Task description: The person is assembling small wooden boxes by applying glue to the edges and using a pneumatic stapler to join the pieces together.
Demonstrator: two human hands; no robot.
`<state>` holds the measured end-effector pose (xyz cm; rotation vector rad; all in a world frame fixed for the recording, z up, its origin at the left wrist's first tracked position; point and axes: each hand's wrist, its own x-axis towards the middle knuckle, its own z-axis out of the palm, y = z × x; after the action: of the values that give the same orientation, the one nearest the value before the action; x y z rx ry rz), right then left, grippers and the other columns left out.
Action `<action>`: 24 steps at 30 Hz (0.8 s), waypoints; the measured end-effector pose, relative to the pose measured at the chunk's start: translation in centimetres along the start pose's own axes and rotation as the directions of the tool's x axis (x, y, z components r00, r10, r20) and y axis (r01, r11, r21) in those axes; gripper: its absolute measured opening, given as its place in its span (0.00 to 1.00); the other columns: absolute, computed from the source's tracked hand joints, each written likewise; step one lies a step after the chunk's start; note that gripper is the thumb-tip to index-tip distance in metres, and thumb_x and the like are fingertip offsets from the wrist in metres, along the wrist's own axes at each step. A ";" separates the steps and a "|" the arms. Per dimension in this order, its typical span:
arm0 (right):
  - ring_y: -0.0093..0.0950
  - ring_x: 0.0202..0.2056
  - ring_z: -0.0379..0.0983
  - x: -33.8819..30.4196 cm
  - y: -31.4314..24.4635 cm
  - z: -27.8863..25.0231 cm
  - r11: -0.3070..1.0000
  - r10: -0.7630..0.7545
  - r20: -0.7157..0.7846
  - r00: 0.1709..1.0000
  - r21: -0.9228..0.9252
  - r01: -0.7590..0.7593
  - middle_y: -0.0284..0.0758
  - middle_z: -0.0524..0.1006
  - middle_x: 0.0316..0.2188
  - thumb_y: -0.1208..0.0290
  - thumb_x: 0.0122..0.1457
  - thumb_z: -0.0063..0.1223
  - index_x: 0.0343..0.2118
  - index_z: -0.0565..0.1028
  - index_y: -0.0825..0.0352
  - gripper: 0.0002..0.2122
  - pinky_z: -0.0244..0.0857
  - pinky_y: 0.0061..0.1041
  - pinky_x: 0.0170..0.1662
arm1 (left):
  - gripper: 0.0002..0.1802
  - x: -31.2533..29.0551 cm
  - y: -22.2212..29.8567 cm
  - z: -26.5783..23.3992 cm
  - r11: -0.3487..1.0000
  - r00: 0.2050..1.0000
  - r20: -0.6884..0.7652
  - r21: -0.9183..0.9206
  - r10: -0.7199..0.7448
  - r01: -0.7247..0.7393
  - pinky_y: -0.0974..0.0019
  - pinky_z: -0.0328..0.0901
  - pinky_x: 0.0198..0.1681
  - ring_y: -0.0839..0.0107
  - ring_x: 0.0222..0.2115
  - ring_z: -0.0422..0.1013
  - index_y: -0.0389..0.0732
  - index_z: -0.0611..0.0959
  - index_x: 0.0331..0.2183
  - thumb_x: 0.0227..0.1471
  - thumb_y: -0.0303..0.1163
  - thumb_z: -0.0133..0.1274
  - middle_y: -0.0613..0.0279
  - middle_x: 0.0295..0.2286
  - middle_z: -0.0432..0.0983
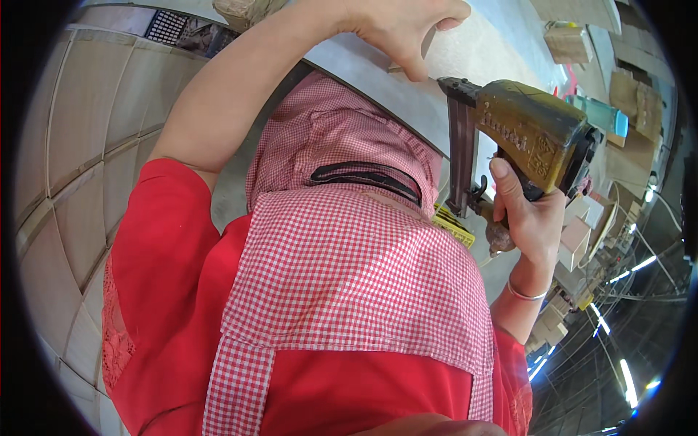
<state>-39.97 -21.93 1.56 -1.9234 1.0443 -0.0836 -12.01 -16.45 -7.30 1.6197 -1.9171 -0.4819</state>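
My right hand (534, 221) is wrapped round the grip of a worn, yellow-brown and black air nail gun (534, 127), thumb uppermost. The gun's dark nose lies close to the fingertips of my left hand (400, 35). That hand reaches across the top of the view, thumb and fingers bent round the near side of a pale wooden board (476, 47). Part of the board is cut off by the upper edge, and what my far fingers touch is hidden. Below the board is a light grey worktable (363, 69).
Wooden pieces (568, 43) and a clear turquoise container (600, 116) stand on the right. A yellow crate (454, 227) shows below the nail gun. At upper left are a dark plastic basket (166, 27) and a brown bundle (247, 11); stacked boards or panels (87, 94) line the left.
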 end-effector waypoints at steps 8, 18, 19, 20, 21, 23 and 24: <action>0.14 0.16 0.63 0.3 1.1 -0.2 0.999 -0.015 -0.025 1.000 -0.034 0.014 0.28 0.75 0.24 0.69 0.59 0.63 0.40 0.77 0.72 0.12 0.55 0.16 0.17 | 0.33 1.4 -0.2 1.8 0.999 0.999 -0.025 0.010 0.043 -0.042 0.53 0.63 0.42 0.47 0.39 0.65 0.34 0.72 0.30 0.24 0.45 0.68 0.42 0.37 0.65; 0.14 0.16 0.63 -0.4 0.3 -0.1 1.000 0.001 -0.038 0.999 0.003 -0.001 0.28 0.74 0.23 0.71 0.60 0.61 0.41 0.76 0.72 0.11 0.54 0.16 0.17 | 0.28 -6.3 -1.0 1.0 0.998 0.944 -0.329 0.056 0.032 -0.014 0.54 0.65 0.44 0.47 0.40 0.69 0.33 0.77 0.32 0.31 0.42 0.65 0.41 0.39 0.71; 0.14 0.16 0.63 -0.5 0.2 0.0 1.000 0.017 -0.050 0.999 0.009 -0.017 0.27 0.74 0.22 0.70 0.60 0.61 0.42 0.76 0.72 0.12 0.54 0.16 0.17 | 0.28 -8.0 -1.1 1.2 0.998 0.944 -0.328 0.068 0.027 -0.005 0.54 0.65 0.44 0.47 0.40 0.69 0.33 0.77 0.32 0.31 0.42 0.65 0.41 0.39 0.71; 0.13 0.16 0.63 -0.6 0.1 0.0 0.999 0.031 -0.065 0.997 0.014 -0.030 0.27 0.74 0.22 0.70 0.60 0.61 0.42 0.76 0.72 0.12 0.54 0.16 0.17 | 0.35 -9.8 -0.9 1.4 0.993 0.929 -0.365 0.065 -0.069 0.099 0.54 0.63 0.48 0.47 0.44 0.67 0.36 0.75 0.39 0.30 0.47 0.67 0.42 0.43 0.69; 0.13 0.16 0.63 -1.1 -0.3 0.0 0.999 0.040 -0.086 0.995 0.012 -0.039 0.27 0.73 0.21 0.70 0.60 0.61 0.42 0.76 0.72 0.12 0.54 0.16 0.17 | 0.43 -11.6 -0.4 1.7 0.979 0.899 -0.410 0.057 -0.156 0.195 0.54 0.62 0.52 0.47 0.48 0.66 0.38 0.74 0.46 0.30 0.51 0.70 0.43 0.48 0.66; 0.13 0.16 0.63 -1.3 0.1 0.2 0.999 0.033 -0.126 0.991 -0.004 -0.034 0.27 0.73 0.21 0.70 0.60 0.61 0.42 0.76 0.71 0.12 0.54 0.16 0.17 | 0.52 -13.9 1.2 3.2 0.957 0.847 -0.486 0.065 -0.216 0.282 0.53 0.60 0.56 0.48 0.52 0.64 0.40 0.72 0.53 0.29 0.55 0.72 0.44 0.52 0.64; 0.13 0.15 0.63 -1.2 0.5 0.4 0.999 0.049 -0.169 0.984 -0.013 -0.052 0.27 0.73 0.20 0.70 0.60 0.61 0.41 0.76 0.71 0.12 0.54 0.16 0.17 | 0.54 -14.8 2.6 4.3 0.898 0.780 -0.535 0.085 -0.324 0.431 0.51 0.60 0.55 0.47 0.52 0.64 0.37 0.70 0.55 0.30 0.55 0.72 0.41 0.52 0.62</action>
<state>-40.89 -20.99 1.38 -1.9294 1.2085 -0.2126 -15.31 -1.90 -11.86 2.0363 -1.2718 0.0132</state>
